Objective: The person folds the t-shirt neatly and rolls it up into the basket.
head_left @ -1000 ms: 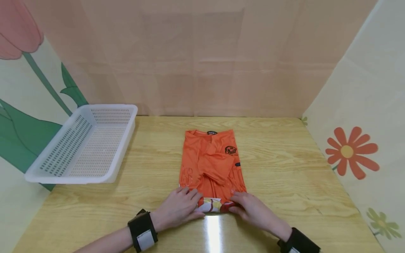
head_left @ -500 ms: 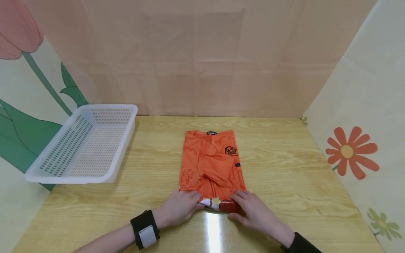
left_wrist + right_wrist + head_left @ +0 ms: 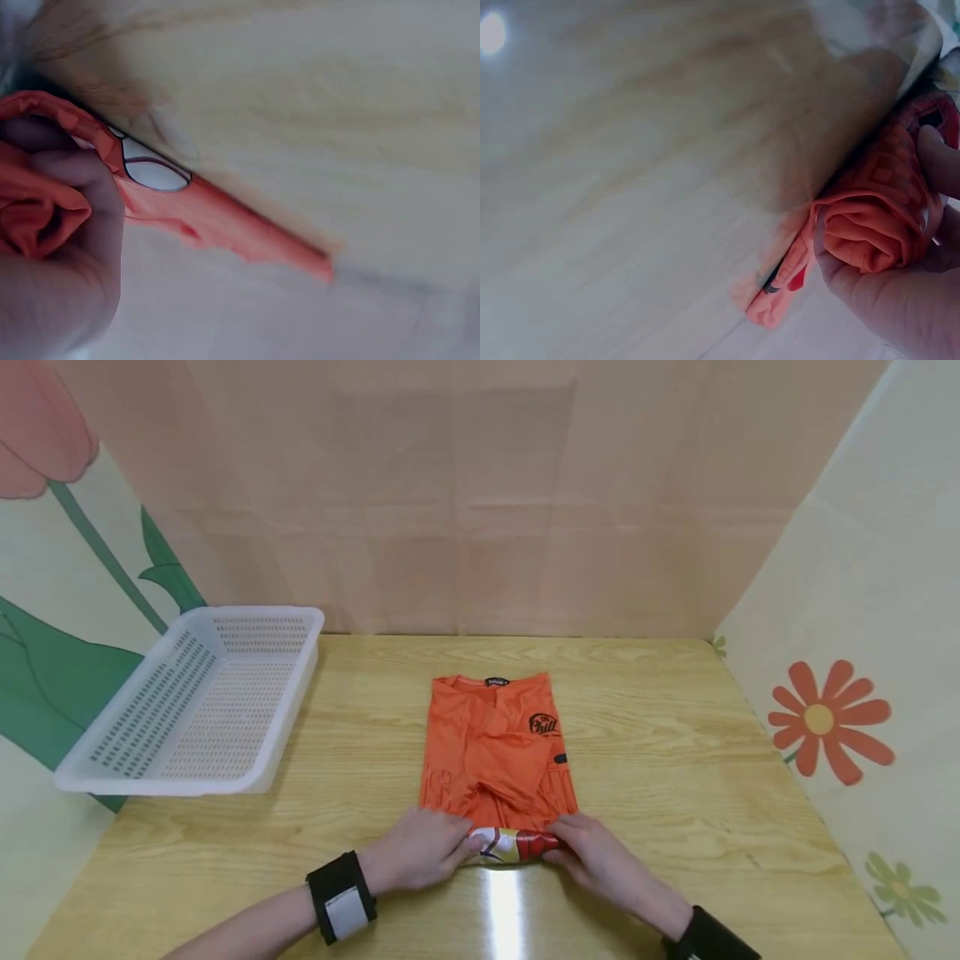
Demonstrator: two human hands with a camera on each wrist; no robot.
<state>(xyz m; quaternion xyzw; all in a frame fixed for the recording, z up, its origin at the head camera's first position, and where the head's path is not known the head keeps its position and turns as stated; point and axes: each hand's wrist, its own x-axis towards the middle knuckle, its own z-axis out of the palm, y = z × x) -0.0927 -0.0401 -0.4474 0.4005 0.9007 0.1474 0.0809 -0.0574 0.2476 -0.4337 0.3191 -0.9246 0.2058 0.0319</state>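
An orange T-shirt (image 3: 501,752) lies folded into a narrow strip on the table, its collar at the far end and a black "Chill" print on the upper right. Its near end is rolled up, showing a white, yellow and red printed band (image 3: 516,846). My left hand (image 3: 422,852) grips the left end of the roll, fingers curled over the top. At the right end my right hand (image 3: 600,862) holds the roll between thumb and fingers. The spiral of rolled cloth (image 3: 874,232) shows end-on in the right wrist view.
A white perforated plastic basket (image 3: 273,760) stands at the left of the wooden table (image 3: 675,743). A pink cloth backdrop (image 3: 450,527) hangs behind the table's far edge. Flower-printed sheets flank both sides.
The shirt's collar end has slid slightly toward me. My left fingers have curled in over the roll and the right thumb has come in against it. The basket has not moved.
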